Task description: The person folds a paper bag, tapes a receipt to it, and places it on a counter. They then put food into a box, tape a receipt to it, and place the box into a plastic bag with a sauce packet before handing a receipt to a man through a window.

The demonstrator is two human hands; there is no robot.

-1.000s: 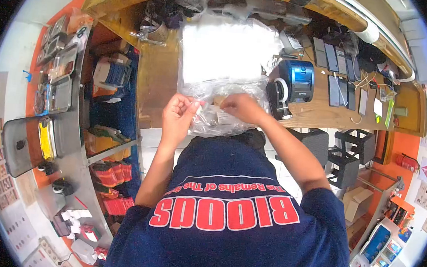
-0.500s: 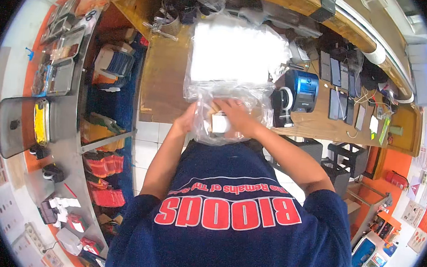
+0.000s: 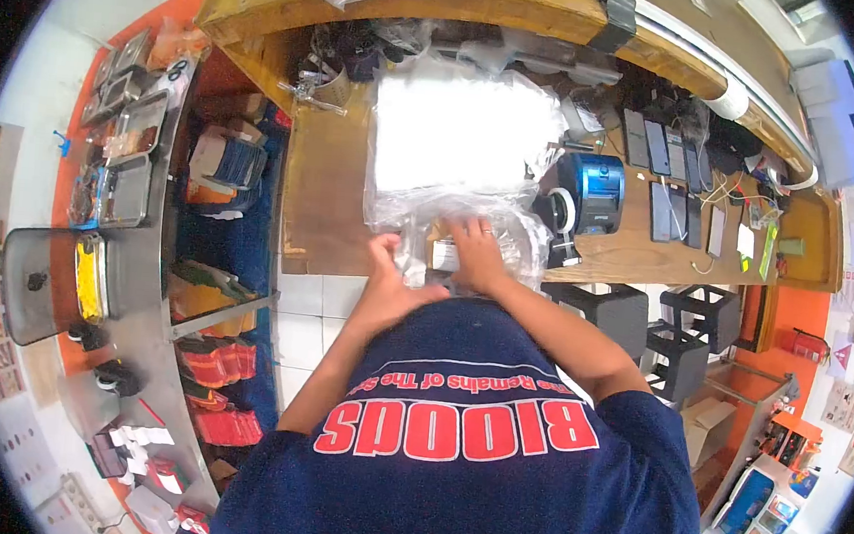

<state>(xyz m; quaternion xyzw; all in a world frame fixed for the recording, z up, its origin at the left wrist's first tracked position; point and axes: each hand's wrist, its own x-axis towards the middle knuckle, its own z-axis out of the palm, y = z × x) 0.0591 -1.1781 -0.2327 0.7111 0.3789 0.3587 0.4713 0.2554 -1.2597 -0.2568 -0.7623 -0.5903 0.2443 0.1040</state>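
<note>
A large, glaring white package [image 3: 462, 134] in clear plastic lies on the wooden desk. Its crumpled clear wrap [image 3: 519, 239] spreads over the front edge near my body. On this plastic sits a small brown-and-white item [image 3: 443, 255], partly covered by film. My right hand [image 3: 478, 256] lies over the plastic beside this item, fingers stretched out. Left of it, my left hand [image 3: 390, 284] is held with thumb and fingers apart at the edge of the plastic, holding nothing.
A blue-and-black label printer [image 3: 591, 192] and a tape dispenser [image 3: 559, 222] stand right of the package. Several phones [image 3: 660, 210] and cables lie farther right. Black stools [image 3: 604, 311] are under the desk. A metal shelf with trays [image 3: 130, 188] runs along the left.
My left hand has drawn back from the plastic toward my body and opened. My right hand stays on the plastic by the small item. The view has shifted slightly.
</note>
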